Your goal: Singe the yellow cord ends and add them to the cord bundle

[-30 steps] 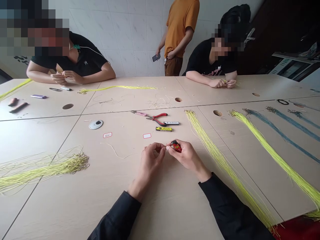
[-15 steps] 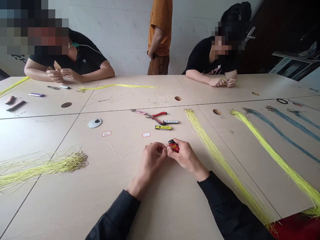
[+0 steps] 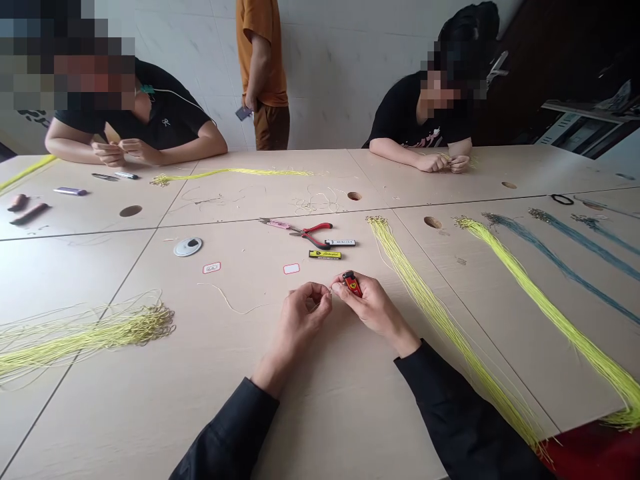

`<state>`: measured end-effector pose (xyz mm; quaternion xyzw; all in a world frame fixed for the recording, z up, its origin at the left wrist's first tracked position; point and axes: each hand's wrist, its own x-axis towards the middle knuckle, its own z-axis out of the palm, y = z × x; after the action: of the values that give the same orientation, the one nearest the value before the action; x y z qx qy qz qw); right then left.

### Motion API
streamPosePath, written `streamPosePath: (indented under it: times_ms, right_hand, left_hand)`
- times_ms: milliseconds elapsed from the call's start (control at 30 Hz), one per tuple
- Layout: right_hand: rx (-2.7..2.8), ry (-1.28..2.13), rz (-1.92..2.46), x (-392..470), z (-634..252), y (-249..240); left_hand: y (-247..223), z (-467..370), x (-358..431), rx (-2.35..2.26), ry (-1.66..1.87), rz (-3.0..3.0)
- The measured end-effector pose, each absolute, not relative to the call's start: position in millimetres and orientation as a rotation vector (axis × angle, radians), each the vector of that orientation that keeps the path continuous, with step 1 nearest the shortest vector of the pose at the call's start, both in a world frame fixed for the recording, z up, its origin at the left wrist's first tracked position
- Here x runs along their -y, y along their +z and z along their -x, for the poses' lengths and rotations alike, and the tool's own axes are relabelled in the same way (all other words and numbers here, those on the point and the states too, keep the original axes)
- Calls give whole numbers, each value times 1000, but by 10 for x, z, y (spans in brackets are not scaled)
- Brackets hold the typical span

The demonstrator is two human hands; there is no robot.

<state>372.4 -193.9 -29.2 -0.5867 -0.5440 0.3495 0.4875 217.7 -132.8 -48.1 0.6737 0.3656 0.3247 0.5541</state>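
My left hand (image 3: 306, 312) is closed in a pinch, thumb against forefinger, on what looks like a thin cord, mostly hidden by the fingers. A pale cord (image 3: 235, 308) curves over the table towards this hand. My right hand (image 3: 373, 307) has its fingers wrapped round a red lighter (image 3: 353, 285) with a black top. Its thumb and forefinger tips meet close to the left fingertips; any small thing between them is too fine to name. Beyond the hands lie a yellow lighter (image 3: 325, 255), a white lighter (image 3: 341, 243) and red-handled pliers (image 3: 316, 235).
Yellow cord bundles lie left (image 3: 125, 328) and right (image 3: 425, 300), with blue-green cords (image 3: 540, 250) farther right. A white disc (image 3: 189, 247) and red-edged labels (image 3: 291, 269) lie on the table (image 3: 320, 400). Two people sit opposite; a person in orange (image 3: 263, 60) stands behind.
My fingertips have drawn slightly apart, and the red lighter has turned more upright in my right hand. The standing person has shifted left, with a dark flat object now showing by the hand.
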Motion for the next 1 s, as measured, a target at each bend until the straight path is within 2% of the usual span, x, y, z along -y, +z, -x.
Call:
streamPosePath:
  times_ms: [267,567,733,1000]
  right_hand:
    - [1351,826,1432,1938,-3706,-303]
    - [1329,788,1649,1965,-3681,-335]
    - [1292,707,1536,1947,-3679,-301]
    - [1314,833,1435,1930,-3708,-318]
  left_hand:
    - [-527,-2194,1317,-858,777,-1577]
    - [-512,-2158,1317,-922,790,-1564]
    - [-492,-2165,1327,-878,786,-1577]
    - [-464,-2185,1332,-875,772,-1617]
